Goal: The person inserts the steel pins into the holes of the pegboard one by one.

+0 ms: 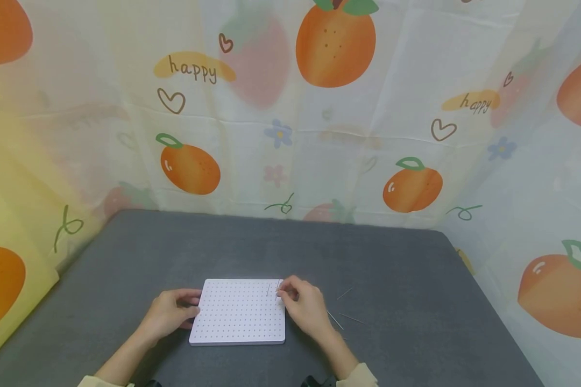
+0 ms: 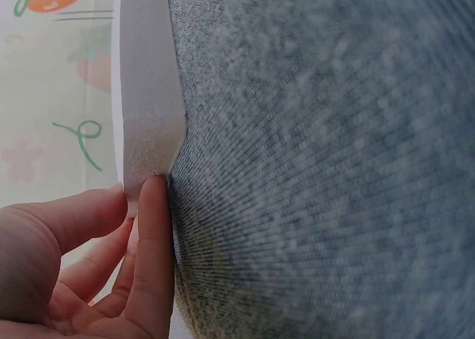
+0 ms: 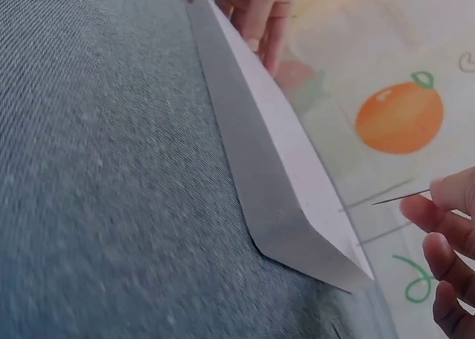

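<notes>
A white board [image 1: 237, 317] with rows of small holes lies flat on the dark table. At its left edge, my left hand [image 1: 170, 313] rests thumb and fingertips against the side; the left wrist view has these fingers [image 2: 154, 242] fairly straight on the board's side wall [image 2: 152, 72]. Above the far right corner, my right hand [image 1: 304, 305] pinches a thin metal needle [image 3: 402, 196] between thumb and forefinger. Thin needles [image 1: 268, 290] stand upright in holes near that corner. Whether the held needle's tip touches the board, I cannot tell.
Several loose needles [image 1: 351, 318] lie on the grey table [image 1: 392, 279] right of the board, beside my right wrist. A curtain [image 1: 319, 118] printed with oranges hangs behind the table and along its sides.
</notes>
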`<act>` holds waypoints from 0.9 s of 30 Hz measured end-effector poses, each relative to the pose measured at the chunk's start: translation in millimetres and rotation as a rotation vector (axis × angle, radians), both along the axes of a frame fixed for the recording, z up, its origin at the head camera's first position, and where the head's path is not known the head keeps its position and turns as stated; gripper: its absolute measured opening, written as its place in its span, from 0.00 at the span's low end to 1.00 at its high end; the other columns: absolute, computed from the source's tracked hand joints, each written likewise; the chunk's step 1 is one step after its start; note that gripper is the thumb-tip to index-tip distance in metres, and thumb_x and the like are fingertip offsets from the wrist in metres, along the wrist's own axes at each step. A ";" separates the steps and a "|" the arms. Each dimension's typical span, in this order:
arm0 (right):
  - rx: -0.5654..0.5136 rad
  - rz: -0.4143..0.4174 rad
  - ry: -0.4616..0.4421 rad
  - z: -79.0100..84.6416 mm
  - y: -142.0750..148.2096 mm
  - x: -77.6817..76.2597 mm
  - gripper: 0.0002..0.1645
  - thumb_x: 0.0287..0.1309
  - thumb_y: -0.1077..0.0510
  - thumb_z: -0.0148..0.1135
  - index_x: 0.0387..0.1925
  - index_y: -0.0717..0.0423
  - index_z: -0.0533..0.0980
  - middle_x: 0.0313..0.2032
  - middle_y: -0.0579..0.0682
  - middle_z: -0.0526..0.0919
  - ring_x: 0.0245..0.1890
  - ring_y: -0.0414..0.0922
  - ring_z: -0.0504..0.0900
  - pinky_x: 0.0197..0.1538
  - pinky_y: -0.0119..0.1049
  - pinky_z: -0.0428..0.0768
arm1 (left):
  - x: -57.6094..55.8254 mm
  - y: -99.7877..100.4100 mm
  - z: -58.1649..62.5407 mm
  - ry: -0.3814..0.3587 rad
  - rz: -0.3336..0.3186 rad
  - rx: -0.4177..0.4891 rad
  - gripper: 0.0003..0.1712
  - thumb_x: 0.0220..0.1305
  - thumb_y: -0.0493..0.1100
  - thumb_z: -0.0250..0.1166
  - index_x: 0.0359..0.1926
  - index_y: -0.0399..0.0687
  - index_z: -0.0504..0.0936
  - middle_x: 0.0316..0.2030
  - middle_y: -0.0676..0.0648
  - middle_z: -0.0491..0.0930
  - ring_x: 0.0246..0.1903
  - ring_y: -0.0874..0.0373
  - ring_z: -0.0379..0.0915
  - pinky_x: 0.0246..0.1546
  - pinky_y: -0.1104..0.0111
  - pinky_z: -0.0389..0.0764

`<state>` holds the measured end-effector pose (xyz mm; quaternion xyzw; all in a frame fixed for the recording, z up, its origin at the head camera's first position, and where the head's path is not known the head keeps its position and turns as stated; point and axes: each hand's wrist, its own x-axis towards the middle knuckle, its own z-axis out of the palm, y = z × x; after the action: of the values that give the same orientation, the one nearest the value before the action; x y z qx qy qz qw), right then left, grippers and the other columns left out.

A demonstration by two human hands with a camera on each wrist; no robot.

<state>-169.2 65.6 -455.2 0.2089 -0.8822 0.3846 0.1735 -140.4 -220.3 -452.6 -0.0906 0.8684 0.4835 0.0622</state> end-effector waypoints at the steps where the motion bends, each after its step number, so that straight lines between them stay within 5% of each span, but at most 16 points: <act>1: 0.013 -0.003 0.004 -0.4 -1.8 0.2 0.05 0.48 0.60 0.66 0.28 0.47 0.77 0.22 0.39 0.78 0.22 0.34 0.69 0.25 0.22 0.65 | 0.0 -0.2 -0.2 0.003 -0.004 -0.003 0.24 0.50 0.30 0.63 0.52 0.31 0.75 0.39 0.40 0.78 0.29 0.56 0.78 0.24 0.66 0.84; 27: 0.129 0.004 -0.032 -6.6 -25.0 0.9 0.03 0.49 0.56 0.64 0.27 0.44 0.77 0.24 0.38 0.80 0.21 0.31 0.67 0.23 0.22 0.63 | -0.2 -1.3 -1.6 0.012 -0.007 0.009 0.24 0.50 0.30 0.63 0.52 0.32 0.75 0.39 0.40 0.79 0.29 0.56 0.78 0.24 0.67 0.84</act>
<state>-168.4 40.6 -461.8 0.2156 -0.9074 0.3304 0.1447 -140.5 -221.6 -454.2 -0.0845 0.8669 0.4878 0.0591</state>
